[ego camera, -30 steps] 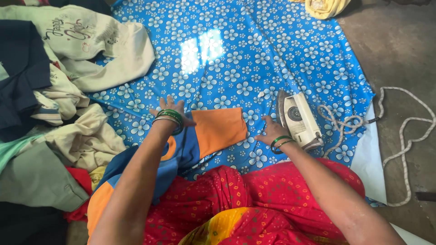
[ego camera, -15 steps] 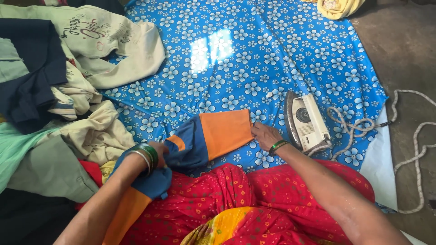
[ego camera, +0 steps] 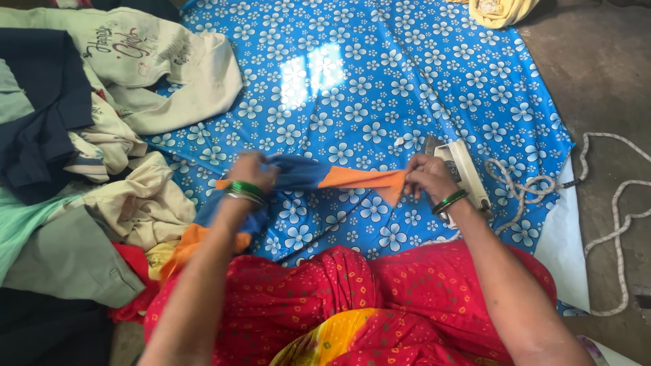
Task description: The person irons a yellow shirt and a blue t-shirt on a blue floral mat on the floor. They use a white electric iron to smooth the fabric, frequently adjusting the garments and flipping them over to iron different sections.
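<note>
My left hand [ego camera: 252, 169] and my right hand [ego camera: 424, 177] each grip an end of a blue and orange garment [ego camera: 325, 177], holding its sleeve stretched in the air above a blue floral sheet [ego camera: 366, 81]. The rest of the garment hangs down by my left forearm. Green bangles are on both wrists. A white electric iron [ego camera: 463, 169] stands on its side just right of my right hand, partly hidden by it.
A heap of cream, navy, green and red clothes [ego camera: 81, 149] lies at the left. The iron's braided cord [ego camera: 610, 203] loops over the bare floor at the right. A yellow cloth [ego camera: 502, 10] sits at the sheet's far edge. My red patterned lap fills the foreground.
The sleeve lay flat on the sheet under my hands; both hands have since gripped its ends and lifted it, pulling it taut. My right hand moved up towards the iron.
</note>
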